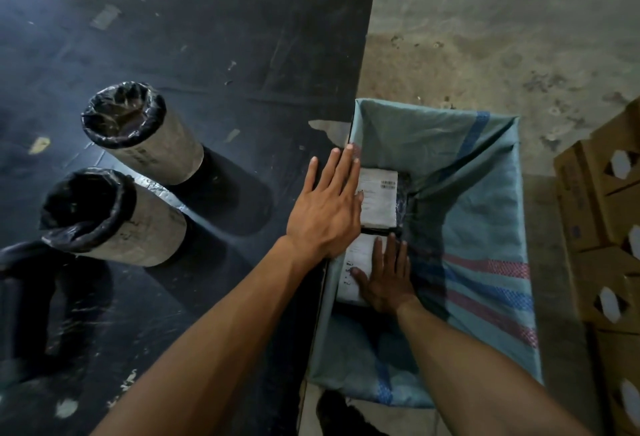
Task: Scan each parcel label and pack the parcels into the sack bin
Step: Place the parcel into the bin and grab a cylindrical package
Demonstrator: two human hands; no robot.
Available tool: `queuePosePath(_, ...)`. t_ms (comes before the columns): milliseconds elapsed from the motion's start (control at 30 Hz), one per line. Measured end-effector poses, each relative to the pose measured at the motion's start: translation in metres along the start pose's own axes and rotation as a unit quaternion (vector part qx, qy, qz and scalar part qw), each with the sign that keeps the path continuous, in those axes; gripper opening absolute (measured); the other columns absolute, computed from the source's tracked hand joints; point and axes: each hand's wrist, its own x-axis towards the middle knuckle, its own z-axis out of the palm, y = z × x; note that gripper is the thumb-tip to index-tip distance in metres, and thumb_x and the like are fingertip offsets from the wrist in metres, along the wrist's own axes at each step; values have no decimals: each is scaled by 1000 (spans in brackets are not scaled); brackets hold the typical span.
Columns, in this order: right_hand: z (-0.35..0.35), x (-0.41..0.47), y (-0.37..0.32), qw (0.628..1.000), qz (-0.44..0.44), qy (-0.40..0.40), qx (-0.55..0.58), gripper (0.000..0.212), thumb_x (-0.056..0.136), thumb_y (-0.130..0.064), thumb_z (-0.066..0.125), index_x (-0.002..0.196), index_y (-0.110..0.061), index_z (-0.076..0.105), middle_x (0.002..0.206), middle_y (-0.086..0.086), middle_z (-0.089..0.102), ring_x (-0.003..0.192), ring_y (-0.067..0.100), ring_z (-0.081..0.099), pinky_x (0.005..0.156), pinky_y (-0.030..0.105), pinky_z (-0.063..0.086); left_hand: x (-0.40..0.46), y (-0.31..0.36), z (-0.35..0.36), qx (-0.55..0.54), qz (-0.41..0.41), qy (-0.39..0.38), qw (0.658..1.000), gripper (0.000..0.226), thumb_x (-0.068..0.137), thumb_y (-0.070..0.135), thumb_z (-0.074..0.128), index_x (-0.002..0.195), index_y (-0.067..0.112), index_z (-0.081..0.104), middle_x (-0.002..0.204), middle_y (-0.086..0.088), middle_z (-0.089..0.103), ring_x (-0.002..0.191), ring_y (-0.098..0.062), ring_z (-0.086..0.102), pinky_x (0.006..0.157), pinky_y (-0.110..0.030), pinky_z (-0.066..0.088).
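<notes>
While both arms reach down into the sack bin (485, 214), the right hand (389, 280) lies flat and open on the near parcel (356, 262), fingers spread, pressing rather than gripping. The left hand (327, 207) is open too, palm down at the bin's left rim, its fingers partly covering the far parcel (379, 200). Both parcels sit label-up, side by side, low in the woven green lining. They look like flat, plastic-wrapped packets, so I'd judge them light, slightly yielding and a little slick; taking one by its long edges, thumb under, would hold better than pinching the glossy face. On the dark table (207, 55) to the left, two wrapped rolls (138, 176) stand waiting.
</notes>
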Motion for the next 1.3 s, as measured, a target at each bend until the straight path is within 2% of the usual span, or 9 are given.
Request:
queuePosePath(400, -34, -2, -10, 994, 43, -102, -18, 92, 105, -71, 21, 164, -17, -26, 166, 11, -43, 155, 39, -35, 129, 53, -12, 2, -4, 8, -7, 13, 1, 1000, 64, 107, 38, 16, 162, 8, 1, 169, -7, -9, 156, -23, -11, 126, -47, -8)
queuePosePath(567, -61, -12, -12, 994, 61, -85, 29, 88, 108, -66, 20, 167, -11, -16, 174, 14, -25, 162, 35, -15, 131, 53, 0, 2, -4, 4, -35, 20, -7, 999, 67, 106, 43, 13, 162, 9, -1, 169, -6, -10, 156, -22, -12, 125, -47, -10)
queuePosePath(733, -82, -45, -12, 989, 13, -27, 144, 87, 106, -67, 30, 170, -15, 2, 178, 11, 6, 163, 31, 14, 131, 45, 16, -1, -5, -13, -82, 18, -50, 995, 72, 107, 50, 24, 162, 10, 0, 169, -7, -11, 155, -23, -13, 122, -44, -16)
queuePosePath(800, -92, -59, -13, 985, 8, 28, 170, 81, 106, -65, 35, 170, -18, 14, 175, 15, 20, 159, 35, 25, 128, 46, 24, -5, -8, -28, -124, 25, -65, 990, 73, 106, 49, 34, 163, 11, 6, 170, -11, 1, 156, -28, -1, 125, -47, -6)
queuePosePath(867, -106, -76, -18, 977, 10, 90, 193, 73, 107, -62, 37, 166, -22, 23, 169, 19, 31, 153, 38, 35, 125, 47, 31, -14, -15, -47, -155, 37, -46, 986, 70, 104, 44, 45, 160, 10, 21, 161, -17, 32, 148, -34, 27, 123, -46, 18)
queuePosePath(967, -127, -103, -36, 965, 6, 164, 205, 72, 105, -65, 37, 162, -22, 27, 164, 23, 35, 149, 40, 40, 120, 46, 34, -34, -27, -78, -141, 51, 28, 988, 53, 99, 41, 53, 144, 13, 51, 131, -15, 59, 122, -34, 52, 102, -43, 44)
queuePosePath(1067, -144, -135, -72, 956, -15, 223, 189, 72, 105, -65, 38, 159, -18, 33, 161, 23, 42, 147, 38, 44, 116, 44, 38, -58, -44, -117, -128, 76, 99, 984, 39, 96, 41, 55, 123, 14, 64, 118, -11, 65, 110, -30, 59, 88, -43, 53)
queuePosePath(1167, -152, -170, -123, 951, -35, 257, 165, 74, 104, -69, 36, 159, -19, 35, 158, 20, 49, 142, 36, 50, 111, 45, 42, -78, -66, -159, -87, 86, 167, 978, 33, 95, 39, 54, 115, 13, 62, 110, -9, 67, 102, -31, 64, 79, -41, 54)
queuePosePath(1300, -143, -216, -199, 951, -85, 265, 135, 69, 105, -64, 41, 156, -18, 38, 154, 16, 54, 140, 34, 54, 109, 42, 42, -104, -112, -194, -18, 73, 169, 983, 37, 94, 41, 56, 117, 12, 60, 105, -13, 71, 96, -35, 68, 76, -42, 54)
